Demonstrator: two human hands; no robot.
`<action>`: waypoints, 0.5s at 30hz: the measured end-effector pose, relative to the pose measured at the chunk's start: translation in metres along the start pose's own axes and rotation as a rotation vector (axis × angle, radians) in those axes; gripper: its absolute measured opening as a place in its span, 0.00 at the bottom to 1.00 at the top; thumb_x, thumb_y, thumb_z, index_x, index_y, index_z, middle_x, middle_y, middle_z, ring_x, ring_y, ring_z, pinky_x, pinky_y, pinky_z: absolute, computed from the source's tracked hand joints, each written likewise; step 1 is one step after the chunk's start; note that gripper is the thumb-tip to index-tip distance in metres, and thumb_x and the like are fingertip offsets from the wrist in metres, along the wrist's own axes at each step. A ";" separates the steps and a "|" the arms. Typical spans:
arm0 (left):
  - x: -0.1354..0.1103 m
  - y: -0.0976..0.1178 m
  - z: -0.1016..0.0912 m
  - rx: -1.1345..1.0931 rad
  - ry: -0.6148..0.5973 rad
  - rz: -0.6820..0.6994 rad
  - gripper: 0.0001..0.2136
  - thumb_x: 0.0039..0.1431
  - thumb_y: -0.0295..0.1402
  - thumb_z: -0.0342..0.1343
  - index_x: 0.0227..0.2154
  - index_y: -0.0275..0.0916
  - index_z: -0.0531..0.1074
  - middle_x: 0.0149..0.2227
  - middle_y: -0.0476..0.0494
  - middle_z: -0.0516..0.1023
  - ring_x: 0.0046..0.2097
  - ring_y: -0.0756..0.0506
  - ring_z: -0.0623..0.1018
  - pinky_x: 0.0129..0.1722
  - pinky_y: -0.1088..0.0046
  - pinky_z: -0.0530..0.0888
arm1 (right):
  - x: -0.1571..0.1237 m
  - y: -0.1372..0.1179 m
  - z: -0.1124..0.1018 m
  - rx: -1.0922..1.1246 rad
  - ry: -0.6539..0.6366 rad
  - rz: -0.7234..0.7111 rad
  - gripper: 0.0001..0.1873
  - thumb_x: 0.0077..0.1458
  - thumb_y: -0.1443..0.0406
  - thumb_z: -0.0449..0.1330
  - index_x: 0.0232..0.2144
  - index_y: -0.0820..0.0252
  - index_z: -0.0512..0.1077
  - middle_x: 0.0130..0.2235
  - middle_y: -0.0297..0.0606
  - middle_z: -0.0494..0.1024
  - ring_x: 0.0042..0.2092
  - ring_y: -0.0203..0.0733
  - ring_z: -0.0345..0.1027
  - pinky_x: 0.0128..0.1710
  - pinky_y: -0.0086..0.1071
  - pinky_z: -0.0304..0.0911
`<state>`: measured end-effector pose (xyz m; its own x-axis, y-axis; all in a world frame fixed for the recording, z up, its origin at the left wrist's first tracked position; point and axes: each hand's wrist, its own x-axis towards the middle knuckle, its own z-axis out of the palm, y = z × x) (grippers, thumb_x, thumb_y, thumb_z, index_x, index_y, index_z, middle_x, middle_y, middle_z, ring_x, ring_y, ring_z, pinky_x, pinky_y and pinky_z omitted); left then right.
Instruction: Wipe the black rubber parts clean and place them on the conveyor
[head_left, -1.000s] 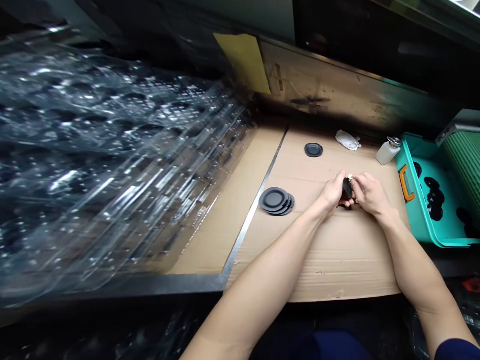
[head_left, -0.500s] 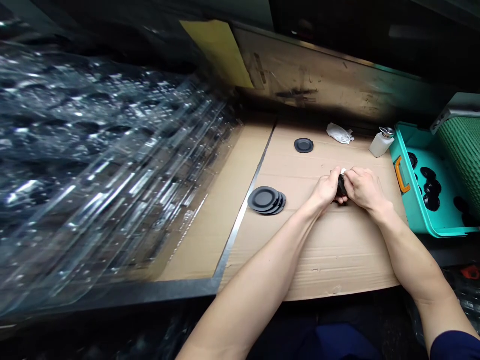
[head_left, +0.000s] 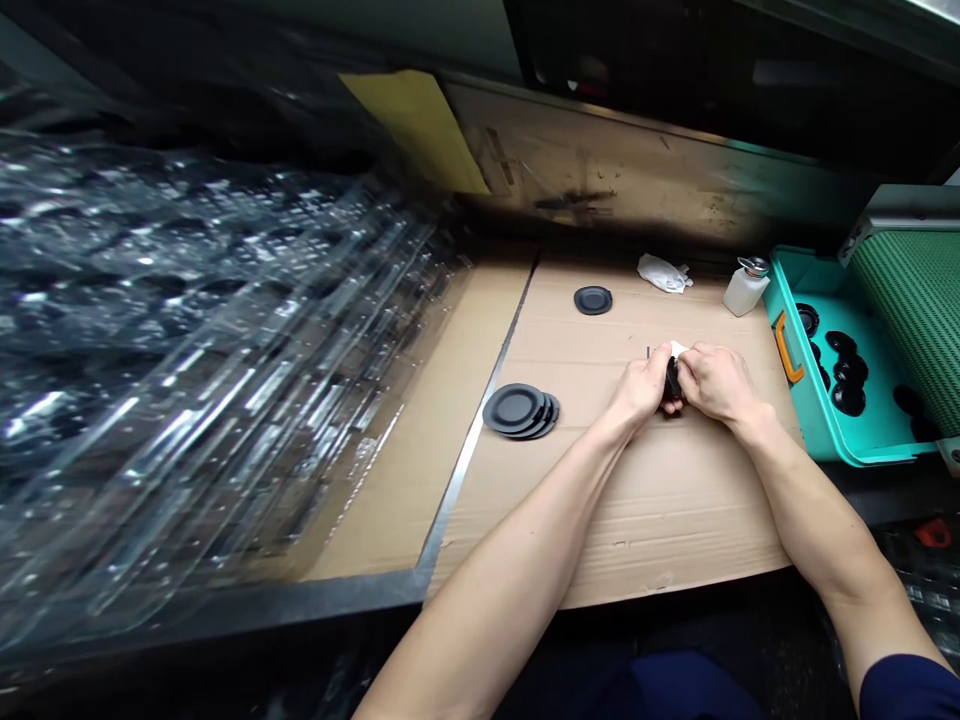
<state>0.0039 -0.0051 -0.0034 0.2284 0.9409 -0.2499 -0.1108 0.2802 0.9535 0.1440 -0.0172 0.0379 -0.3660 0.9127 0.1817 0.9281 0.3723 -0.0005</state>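
Over the cardboard-covered table, my left hand [head_left: 641, 388] is closed around a small black part [head_left: 671, 381], most of it covered by fingers. My right hand [head_left: 720, 382] pinches a bit of white wipe [head_left: 678, 349] against that part. To the left lies a short stack of black round discs [head_left: 516, 409] with raised rims, slightly fanned out. A single black disc [head_left: 593, 300] rests farther back. Behind my hands are a crumpled white wipe [head_left: 664, 273] and a white pump bottle [head_left: 746, 287] with a metal top.
A teal bin [head_left: 832, 450] with an orange handle [head_left: 787, 347] stands at the right, several black round parts inside. Beside it is a green textured conveyor belt [head_left: 911, 290]. Stacked clear plastic trays [head_left: 225, 370] fill the left side. A metal panel [head_left: 637, 180] borders the back.
The view has shifted slightly, so the table and bin sit a little further left. Both hands stay together on the black part, with the grip little changed.
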 end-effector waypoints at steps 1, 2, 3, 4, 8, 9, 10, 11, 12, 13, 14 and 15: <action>0.000 -0.001 0.000 0.015 0.002 0.010 0.30 0.69 0.52 0.47 0.18 0.36 0.74 0.16 0.39 0.74 0.16 0.46 0.74 0.18 0.73 0.70 | 0.000 0.000 0.000 0.003 0.014 -0.005 0.15 0.69 0.64 0.51 0.38 0.58 0.78 0.40 0.42 0.81 0.38 0.45 0.71 0.39 0.35 0.57; 0.000 -0.001 0.000 0.024 0.005 0.019 0.30 0.69 0.52 0.46 0.18 0.36 0.74 0.15 0.39 0.74 0.16 0.46 0.73 0.18 0.73 0.70 | -0.001 0.000 0.000 0.007 0.035 -0.013 0.16 0.69 0.64 0.50 0.38 0.58 0.78 0.40 0.43 0.81 0.39 0.45 0.71 0.40 0.35 0.57; 0.000 -0.002 0.001 0.024 0.007 0.023 0.30 0.69 0.52 0.46 0.18 0.36 0.74 0.15 0.39 0.74 0.16 0.46 0.73 0.18 0.73 0.70 | -0.001 0.000 0.001 0.011 0.054 -0.019 0.16 0.69 0.64 0.50 0.38 0.58 0.78 0.40 0.43 0.81 0.39 0.45 0.71 0.40 0.35 0.58; 0.000 -0.002 0.001 0.016 0.009 0.020 0.30 0.69 0.52 0.46 0.19 0.36 0.74 0.16 0.39 0.74 0.16 0.46 0.73 0.18 0.73 0.69 | -0.001 0.000 0.001 0.015 0.065 -0.021 0.16 0.69 0.64 0.50 0.38 0.58 0.78 0.40 0.43 0.81 0.39 0.45 0.71 0.41 0.34 0.58; -0.001 0.000 0.002 -0.056 0.028 -0.016 0.28 0.68 0.51 0.49 0.20 0.36 0.74 0.16 0.41 0.74 0.16 0.47 0.73 0.17 0.74 0.68 | 0.000 -0.001 0.002 0.023 0.022 -0.006 0.15 0.68 0.64 0.51 0.39 0.58 0.78 0.40 0.43 0.81 0.39 0.45 0.71 0.40 0.34 0.58; -0.001 0.001 0.002 -0.063 0.035 -0.018 0.28 0.69 0.51 0.48 0.19 0.36 0.73 0.16 0.41 0.74 0.16 0.47 0.73 0.17 0.74 0.68 | 0.000 -0.002 0.002 0.025 0.016 -0.004 0.15 0.68 0.64 0.51 0.39 0.58 0.78 0.41 0.43 0.81 0.39 0.45 0.71 0.40 0.35 0.58; -0.001 0.001 0.003 -0.066 0.040 -0.015 0.28 0.69 0.50 0.48 0.19 0.36 0.73 0.15 0.41 0.73 0.16 0.47 0.73 0.17 0.74 0.68 | 0.001 -0.003 0.001 0.026 0.021 -0.003 0.15 0.69 0.64 0.51 0.39 0.58 0.77 0.41 0.43 0.81 0.39 0.45 0.71 0.41 0.35 0.58; -0.001 0.002 0.003 -0.067 0.042 -0.010 0.28 0.69 0.50 0.47 0.18 0.36 0.72 0.15 0.41 0.73 0.16 0.47 0.73 0.17 0.74 0.68 | 0.001 -0.003 0.001 0.027 0.032 -0.004 0.15 0.69 0.64 0.50 0.39 0.59 0.77 0.41 0.43 0.81 0.40 0.45 0.72 0.42 0.35 0.58; -0.001 0.002 0.003 -0.068 0.041 -0.007 0.28 0.69 0.50 0.47 0.18 0.36 0.72 0.15 0.41 0.73 0.15 0.47 0.72 0.17 0.74 0.68 | 0.002 -0.004 0.001 0.029 0.044 -0.005 0.16 0.69 0.64 0.50 0.39 0.59 0.77 0.41 0.44 0.81 0.41 0.45 0.72 0.42 0.35 0.58; -0.001 0.002 0.003 -0.075 0.038 -0.007 0.28 0.69 0.50 0.47 0.18 0.37 0.72 0.15 0.41 0.73 0.16 0.47 0.73 0.17 0.74 0.68 | 0.002 -0.004 0.000 0.031 0.050 -0.006 0.16 0.69 0.64 0.50 0.39 0.59 0.77 0.42 0.44 0.81 0.41 0.45 0.72 0.43 0.35 0.59; 0.000 0.001 0.003 -0.085 0.034 -0.010 0.28 0.69 0.50 0.48 0.19 0.36 0.72 0.15 0.42 0.73 0.16 0.47 0.73 0.17 0.75 0.68 | 0.003 -0.005 0.000 0.034 0.049 -0.005 0.16 0.69 0.64 0.50 0.39 0.59 0.77 0.41 0.44 0.81 0.41 0.45 0.72 0.42 0.35 0.58; 0.000 0.001 0.002 -0.097 0.031 -0.017 0.27 0.68 0.50 0.49 0.19 0.36 0.72 0.16 0.42 0.73 0.16 0.47 0.73 0.17 0.75 0.68 | 0.003 -0.005 0.000 0.036 0.037 -0.002 0.16 0.69 0.64 0.50 0.39 0.59 0.77 0.41 0.43 0.81 0.40 0.45 0.72 0.42 0.35 0.58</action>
<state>0.0059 -0.0055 -0.0020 0.2008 0.9410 -0.2725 -0.2010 0.3118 0.9286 0.1388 -0.0165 0.0385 -0.3642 0.9053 0.2184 0.9241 0.3804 -0.0359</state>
